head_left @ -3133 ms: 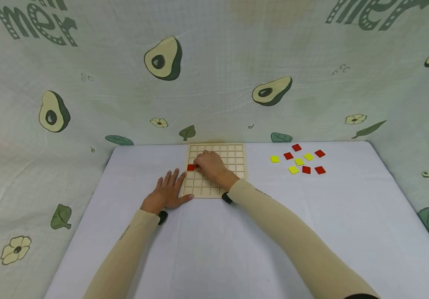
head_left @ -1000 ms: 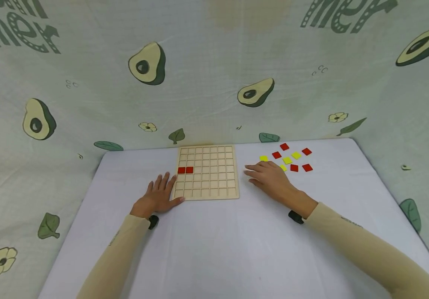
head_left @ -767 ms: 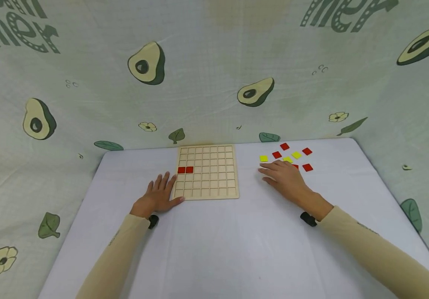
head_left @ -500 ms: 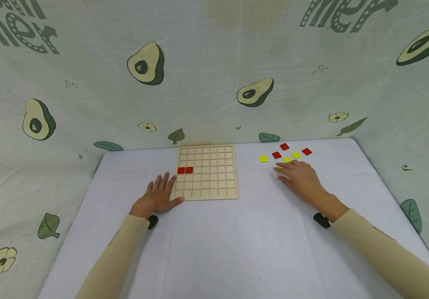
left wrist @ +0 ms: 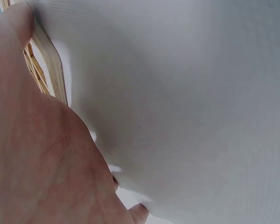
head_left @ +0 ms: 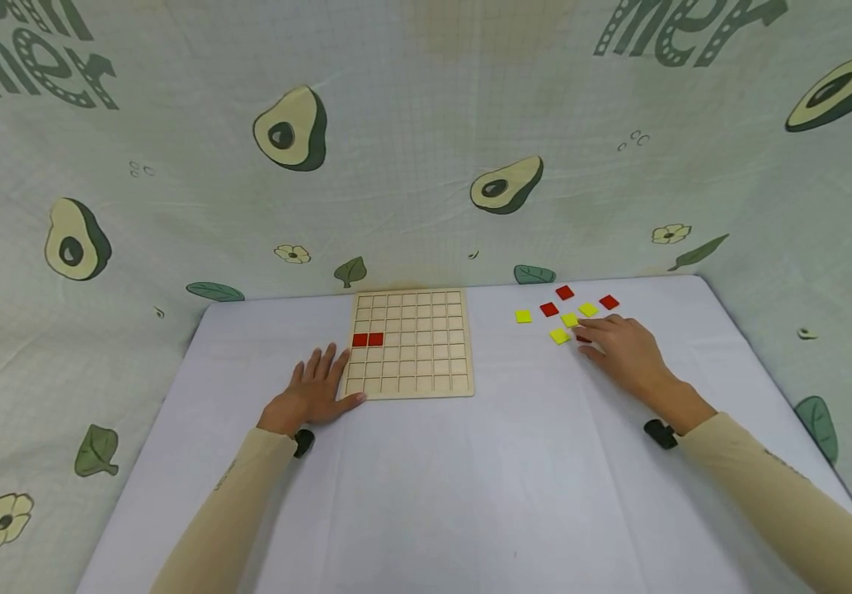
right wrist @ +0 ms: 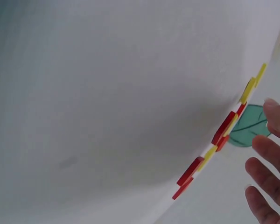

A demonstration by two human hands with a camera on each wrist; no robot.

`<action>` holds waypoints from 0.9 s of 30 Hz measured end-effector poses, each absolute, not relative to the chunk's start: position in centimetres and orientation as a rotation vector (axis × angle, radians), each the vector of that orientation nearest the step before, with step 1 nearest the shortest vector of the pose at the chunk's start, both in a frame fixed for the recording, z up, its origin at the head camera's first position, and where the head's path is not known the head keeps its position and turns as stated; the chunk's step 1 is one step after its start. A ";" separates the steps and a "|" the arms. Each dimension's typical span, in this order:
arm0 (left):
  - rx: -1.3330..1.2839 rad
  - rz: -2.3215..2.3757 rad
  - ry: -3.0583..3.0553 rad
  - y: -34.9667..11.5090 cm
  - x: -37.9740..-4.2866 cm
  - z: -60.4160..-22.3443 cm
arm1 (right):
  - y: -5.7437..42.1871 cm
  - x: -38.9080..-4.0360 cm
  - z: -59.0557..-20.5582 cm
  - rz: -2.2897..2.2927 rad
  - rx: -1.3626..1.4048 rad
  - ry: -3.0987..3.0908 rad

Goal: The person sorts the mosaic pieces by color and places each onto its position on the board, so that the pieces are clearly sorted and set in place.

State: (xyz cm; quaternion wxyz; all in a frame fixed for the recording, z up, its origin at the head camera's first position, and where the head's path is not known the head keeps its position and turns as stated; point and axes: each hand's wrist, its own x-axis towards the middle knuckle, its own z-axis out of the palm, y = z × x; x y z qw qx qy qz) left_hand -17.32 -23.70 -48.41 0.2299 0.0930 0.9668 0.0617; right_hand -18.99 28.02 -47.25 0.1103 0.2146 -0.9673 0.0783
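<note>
My left hand [head_left: 310, 398] lies flat with spread fingers at the near left corner of the wooden grid board [head_left: 426, 363]. In the left wrist view its thumb touches the board's edge [left wrist: 56, 65]. Two red square tiles [head_left: 368, 339] sit side by side in one row at the board's left. Over the loose tiles, my right hand [head_left: 622, 351] hovers with relaxed, parted fingers and holds nothing. It partly covers a red tile [head_left: 583, 338], beside a yellow tile [head_left: 560, 336]. The right wrist view shows the hand's fingers [right wrist: 266, 177] apart from the tiles [right wrist: 223, 128].
Other loose tiles lie farther back: yellow ones [head_left: 523, 316] and red ones [head_left: 609, 302]. They rest on a white-covered table [head_left: 426, 478]. A patterned cloth [head_left: 411, 165] hangs behind the table and along its sides.
My right hand has left the board and moved right over the loose tiles, lately sliding farther right. Two red tiles now show on the board where it was. My left hand stays put.
</note>
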 end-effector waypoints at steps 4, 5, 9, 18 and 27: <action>0.254 0.169 2.658 -23.6 -17.3 -48.2 | 28.5 -19.3 -47.4 0.207 0.608 -2.866; 0.257 0.177 2.662 -23.6 -17.2 -48.1 | 28.6 -19.4 -47.4 0.203 0.605 -2.871; 0.255 0.156 2.656 -23.7 -17.2 -48.1 | 28.7 -19.5 -47.4 0.182 0.608 -2.891; 0.256 0.161 2.663 -23.4 -17.0 -47.7 | 28.5 -19.8 -47.2 0.147 0.599 -2.944; 0.259 0.182 2.656 -23.6 -17.0 -47.7 | 28.2 -20.2 -47.2 0.105 0.587 -2.981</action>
